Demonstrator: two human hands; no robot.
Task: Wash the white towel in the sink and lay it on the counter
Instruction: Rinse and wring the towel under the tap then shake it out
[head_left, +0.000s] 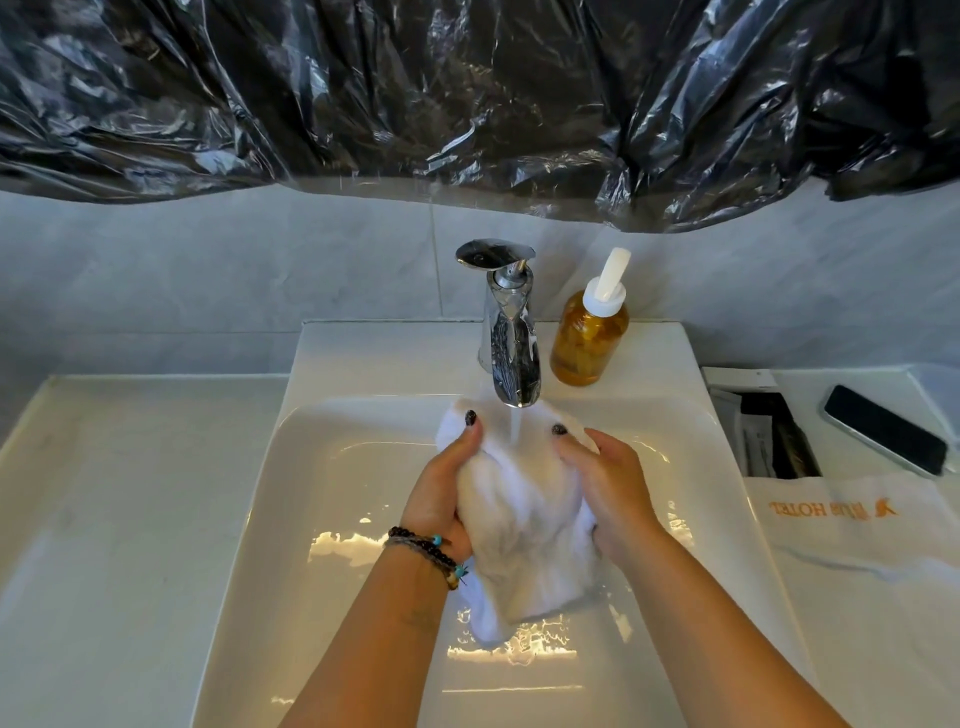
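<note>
Holding a bunched white cloth towel (524, 519) under running water, two hands work over a white rectangular ceramic sink (332, 467).
The left hand (441, 493) and the right hand (608, 493) each grip a side of the towel, fingers curled into the cloth, directly below the spout of a shiny chrome faucet (509, 353). An amber liquid soap bottle with a white pump (589, 338) stands just beside the faucet. A black smartphone (885, 428) lies on the pale counter (104, 493) at the right.
</note>
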